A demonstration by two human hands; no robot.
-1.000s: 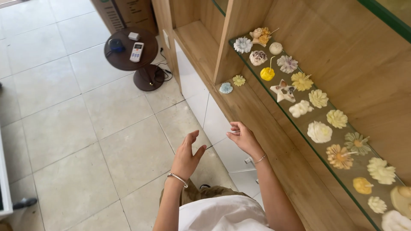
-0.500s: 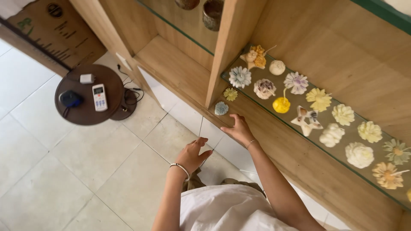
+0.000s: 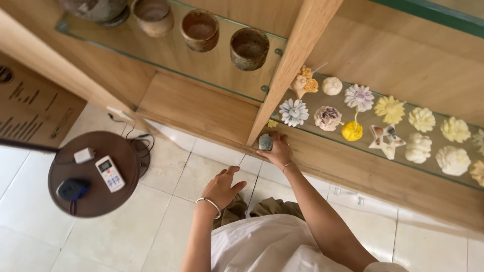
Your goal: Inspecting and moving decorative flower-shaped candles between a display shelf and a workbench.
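So the right hand (image 3: 277,151) has its fingers curled around a small blue-grey round piece (image 3: 265,142) right at the wooden shelf's (image 3: 201,108) front edge by the upright, while the left hand (image 3: 222,187) hangs lower, fingers loosely spread, holding nothing.

The underside of the small blue-grey object (image 3: 265,142) is covered by the right hand (image 3: 276,150). A dark vessel (image 3: 96,9) at eleven o'clock is cut by the top edge. Pale flower pieces (image 3: 477,171) at three o'clock are cropped. The remote's (image 3: 110,173) buttons cannot be made out.
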